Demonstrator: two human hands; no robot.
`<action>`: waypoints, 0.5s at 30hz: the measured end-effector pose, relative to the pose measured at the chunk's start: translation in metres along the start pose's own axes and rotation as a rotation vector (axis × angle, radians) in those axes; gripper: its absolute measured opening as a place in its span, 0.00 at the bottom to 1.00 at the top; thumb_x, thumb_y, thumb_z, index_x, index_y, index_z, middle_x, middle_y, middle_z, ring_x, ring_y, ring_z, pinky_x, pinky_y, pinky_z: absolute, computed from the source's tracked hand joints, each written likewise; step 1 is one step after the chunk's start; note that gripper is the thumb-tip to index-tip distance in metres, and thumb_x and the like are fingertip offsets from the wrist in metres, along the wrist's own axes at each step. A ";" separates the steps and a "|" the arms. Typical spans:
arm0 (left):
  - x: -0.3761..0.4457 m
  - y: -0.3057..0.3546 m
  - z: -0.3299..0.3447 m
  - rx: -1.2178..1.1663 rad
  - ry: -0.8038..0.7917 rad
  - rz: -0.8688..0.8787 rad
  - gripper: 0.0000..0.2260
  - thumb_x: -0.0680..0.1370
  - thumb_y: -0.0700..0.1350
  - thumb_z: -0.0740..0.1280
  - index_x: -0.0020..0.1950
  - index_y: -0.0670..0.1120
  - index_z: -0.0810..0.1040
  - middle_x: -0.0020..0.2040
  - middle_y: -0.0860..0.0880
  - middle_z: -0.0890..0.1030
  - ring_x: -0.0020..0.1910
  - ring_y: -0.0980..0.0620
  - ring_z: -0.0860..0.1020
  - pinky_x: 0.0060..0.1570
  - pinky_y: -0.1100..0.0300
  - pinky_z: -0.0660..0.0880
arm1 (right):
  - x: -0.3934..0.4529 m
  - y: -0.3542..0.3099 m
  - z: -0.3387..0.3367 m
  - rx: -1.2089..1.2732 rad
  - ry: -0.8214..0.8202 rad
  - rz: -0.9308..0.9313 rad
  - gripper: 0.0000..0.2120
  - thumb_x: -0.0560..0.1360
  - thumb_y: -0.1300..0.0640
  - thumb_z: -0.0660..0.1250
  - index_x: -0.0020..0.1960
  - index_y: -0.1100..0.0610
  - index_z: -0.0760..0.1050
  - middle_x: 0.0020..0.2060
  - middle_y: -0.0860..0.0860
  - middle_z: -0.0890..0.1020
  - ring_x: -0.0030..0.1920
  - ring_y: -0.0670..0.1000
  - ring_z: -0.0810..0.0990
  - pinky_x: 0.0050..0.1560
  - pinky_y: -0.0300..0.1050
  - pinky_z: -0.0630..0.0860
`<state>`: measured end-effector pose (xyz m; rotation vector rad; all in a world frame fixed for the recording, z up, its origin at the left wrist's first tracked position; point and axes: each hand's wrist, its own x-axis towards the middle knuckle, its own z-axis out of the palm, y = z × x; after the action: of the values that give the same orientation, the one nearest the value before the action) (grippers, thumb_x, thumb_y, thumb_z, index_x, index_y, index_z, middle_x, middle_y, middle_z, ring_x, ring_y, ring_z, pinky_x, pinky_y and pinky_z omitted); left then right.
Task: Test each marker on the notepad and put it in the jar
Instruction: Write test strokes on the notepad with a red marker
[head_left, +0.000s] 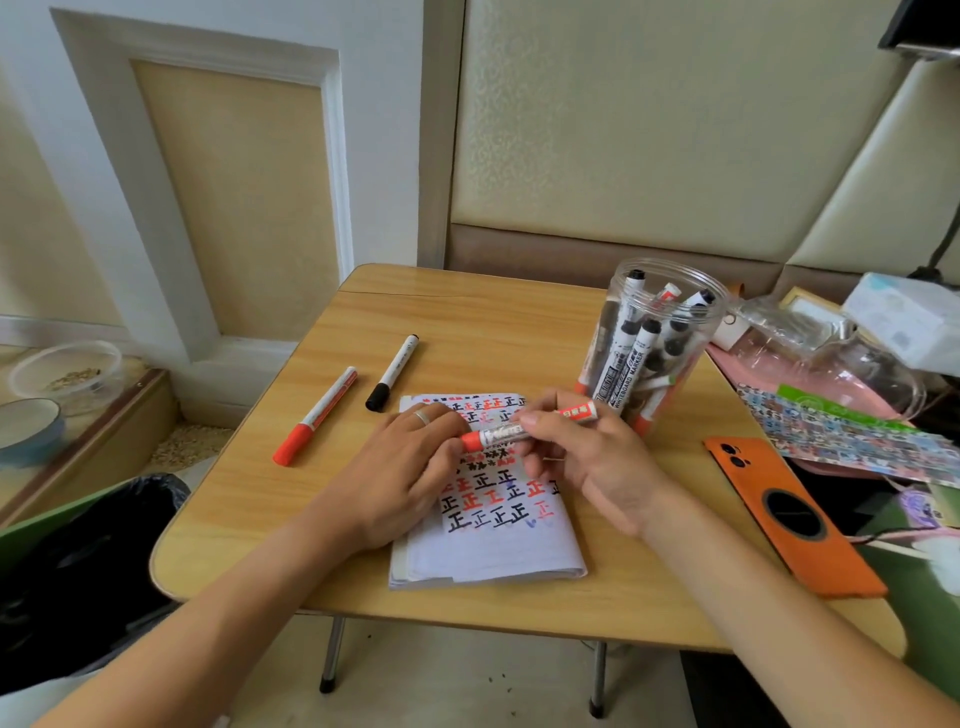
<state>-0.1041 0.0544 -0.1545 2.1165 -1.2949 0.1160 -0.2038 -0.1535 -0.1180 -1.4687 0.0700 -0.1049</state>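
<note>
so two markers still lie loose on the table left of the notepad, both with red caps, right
Not quite. In the head view two markers do lie on the table left of the notepad, but only one is a red-capped marker; the other is a black-capped marker.

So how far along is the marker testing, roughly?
Well along, it seems. The jar already holds many markers, and the notepad is crowded with red and black test marks. In hand: a red marker, gripped by the right hand with the left hand at its cap end. Left: a red marker and a black marker lying on the table.
</note>
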 end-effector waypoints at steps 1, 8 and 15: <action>0.000 0.000 -0.001 -0.024 0.007 -0.002 0.16 0.85 0.54 0.48 0.53 0.51 0.73 0.49 0.56 0.73 0.50 0.57 0.72 0.56 0.51 0.70 | -0.001 -0.003 -0.003 -0.010 -0.044 0.028 0.05 0.73 0.59 0.74 0.46 0.59 0.79 0.37 0.59 0.83 0.33 0.52 0.79 0.35 0.41 0.76; 0.001 -0.003 0.003 0.097 -0.044 0.037 0.15 0.85 0.57 0.48 0.56 0.54 0.72 0.53 0.57 0.73 0.55 0.55 0.70 0.59 0.50 0.69 | 0.003 -0.014 -0.022 -0.957 -0.088 -0.166 0.03 0.77 0.55 0.74 0.51 0.50 0.84 0.44 0.44 0.86 0.46 0.43 0.84 0.53 0.43 0.80; 0.002 -0.006 0.007 0.089 -0.063 0.071 0.20 0.85 0.61 0.47 0.58 0.54 0.75 0.57 0.58 0.74 0.59 0.56 0.72 0.61 0.57 0.65 | 0.000 0.005 0.010 -1.392 -0.092 -0.470 0.18 0.79 0.42 0.56 0.57 0.51 0.78 0.48 0.48 0.81 0.48 0.54 0.81 0.44 0.51 0.78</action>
<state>-0.0996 0.0504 -0.1621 2.1643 -1.4266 0.1409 -0.2021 -0.1435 -0.1223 -2.8581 -0.3536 -0.4270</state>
